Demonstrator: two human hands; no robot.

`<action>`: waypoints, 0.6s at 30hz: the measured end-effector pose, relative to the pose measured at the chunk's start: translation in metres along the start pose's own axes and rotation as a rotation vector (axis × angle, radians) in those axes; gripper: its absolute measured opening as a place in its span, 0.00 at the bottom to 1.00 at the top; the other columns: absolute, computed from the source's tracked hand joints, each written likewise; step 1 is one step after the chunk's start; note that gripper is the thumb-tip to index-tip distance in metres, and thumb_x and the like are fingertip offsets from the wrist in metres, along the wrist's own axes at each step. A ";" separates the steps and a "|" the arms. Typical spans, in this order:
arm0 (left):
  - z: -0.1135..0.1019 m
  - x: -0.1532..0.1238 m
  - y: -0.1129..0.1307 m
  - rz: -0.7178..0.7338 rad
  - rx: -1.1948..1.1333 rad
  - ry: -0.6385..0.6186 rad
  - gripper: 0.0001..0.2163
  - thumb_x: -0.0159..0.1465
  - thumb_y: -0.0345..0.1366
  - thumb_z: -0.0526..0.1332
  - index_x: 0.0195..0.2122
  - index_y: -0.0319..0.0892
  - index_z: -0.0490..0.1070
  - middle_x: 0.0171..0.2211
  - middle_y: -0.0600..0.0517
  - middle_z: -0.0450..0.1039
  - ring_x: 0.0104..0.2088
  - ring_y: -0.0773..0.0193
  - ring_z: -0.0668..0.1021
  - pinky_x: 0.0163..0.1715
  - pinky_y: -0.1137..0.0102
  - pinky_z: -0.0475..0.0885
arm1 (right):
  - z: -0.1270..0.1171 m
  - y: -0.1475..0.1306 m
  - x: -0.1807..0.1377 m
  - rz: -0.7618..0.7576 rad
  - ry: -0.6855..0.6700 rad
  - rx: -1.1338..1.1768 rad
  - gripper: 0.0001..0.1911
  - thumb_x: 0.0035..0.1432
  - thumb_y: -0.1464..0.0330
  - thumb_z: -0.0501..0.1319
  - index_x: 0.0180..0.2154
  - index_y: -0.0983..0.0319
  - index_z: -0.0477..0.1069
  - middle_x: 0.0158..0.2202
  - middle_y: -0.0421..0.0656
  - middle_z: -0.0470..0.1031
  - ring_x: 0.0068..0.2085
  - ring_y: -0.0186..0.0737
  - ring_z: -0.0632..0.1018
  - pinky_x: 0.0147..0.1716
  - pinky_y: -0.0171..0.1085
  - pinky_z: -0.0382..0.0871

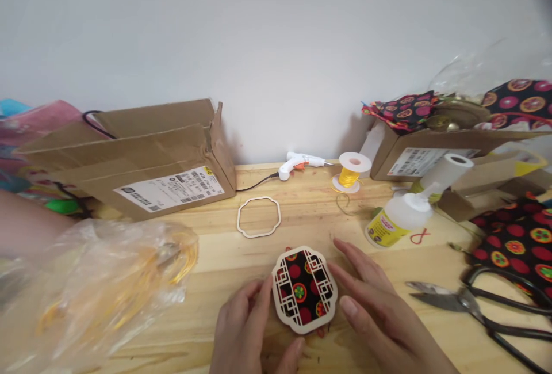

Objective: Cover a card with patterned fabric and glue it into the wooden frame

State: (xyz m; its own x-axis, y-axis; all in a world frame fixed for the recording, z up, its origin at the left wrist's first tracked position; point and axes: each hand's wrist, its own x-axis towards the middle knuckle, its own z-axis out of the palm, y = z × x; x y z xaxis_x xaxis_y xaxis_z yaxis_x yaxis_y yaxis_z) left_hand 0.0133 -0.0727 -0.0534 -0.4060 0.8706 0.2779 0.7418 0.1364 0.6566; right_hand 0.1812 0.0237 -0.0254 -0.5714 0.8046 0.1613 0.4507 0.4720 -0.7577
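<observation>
A small wooden lattice frame (304, 289) with black, red-dotted fabric showing through it lies on the wooden table (224, 259). My left hand (252, 328) holds its left and lower edge, fingers curled round it. My right hand (379, 305) rests at its right edge with fingers stretched out flat against it. An empty wooden ring frame (259, 217) of the same outline lies farther back on the table.
A glue bottle (399, 218) lies to the right, black scissors (483, 305) at the right edge, a yellow thread spool (351, 172) and a white glue gun (302, 162) by the wall. Cardboard boxes (150, 161) stand left and right. A clear plastic bag (99, 282) covers the left.
</observation>
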 end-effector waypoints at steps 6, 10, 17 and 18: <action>0.003 0.000 0.000 0.016 0.020 0.027 0.21 0.52 0.39 0.56 0.48 0.44 0.65 0.43 0.45 0.67 0.44 0.52 0.69 0.43 0.56 0.66 | 0.000 0.001 0.000 0.000 0.005 0.024 0.20 0.58 0.59 0.50 0.52 0.52 0.62 0.60 0.42 0.54 0.59 0.50 0.54 0.53 0.56 0.52; 0.004 -0.001 0.001 0.009 0.032 0.029 0.21 0.52 0.38 0.56 0.49 0.44 0.64 0.43 0.45 0.66 0.44 0.52 0.69 0.43 0.56 0.66 | -0.002 -0.003 0.000 -0.025 0.014 0.013 0.19 0.58 0.60 0.50 0.52 0.53 0.63 0.59 0.43 0.55 0.59 0.50 0.56 0.53 0.55 0.53; 0.004 0.000 0.001 0.008 0.034 0.027 0.21 0.51 0.39 0.57 0.48 0.43 0.65 0.43 0.45 0.67 0.44 0.52 0.70 0.43 0.57 0.66 | -0.002 -0.003 0.000 -0.016 0.006 -0.021 0.20 0.58 0.59 0.51 0.51 0.55 0.64 0.59 0.44 0.56 0.58 0.50 0.57 0.52 0.55 0.55; 0.004 -0.001 0.001 0.008 0.034 0.028 0.21 0.51 0.39 0.57 0.48 0.43 0.65 0.43 0.45 0.67 0.44 0.52 0.70 0.43 0.57 0.66 | -0.002 -0.003 0.000 -0.013 0.004 -0.027 0.20 0.58 0.59 0.50 0.51 0.55 0.64 0.59 0.44 0.56 0.58 0.50 0.57 0.52 0.55 0.54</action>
State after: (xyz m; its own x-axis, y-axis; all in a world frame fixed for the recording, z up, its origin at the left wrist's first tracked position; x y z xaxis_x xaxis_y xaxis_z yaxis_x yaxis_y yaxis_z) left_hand 0.0164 -0.0712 -0.0556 -0.4140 0.8583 0.3030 0.7626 0.1453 0.6303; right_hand 0.1810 0.0232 -0.0213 -0.5749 0.7996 0.1737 0.4615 0.4921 -0.7381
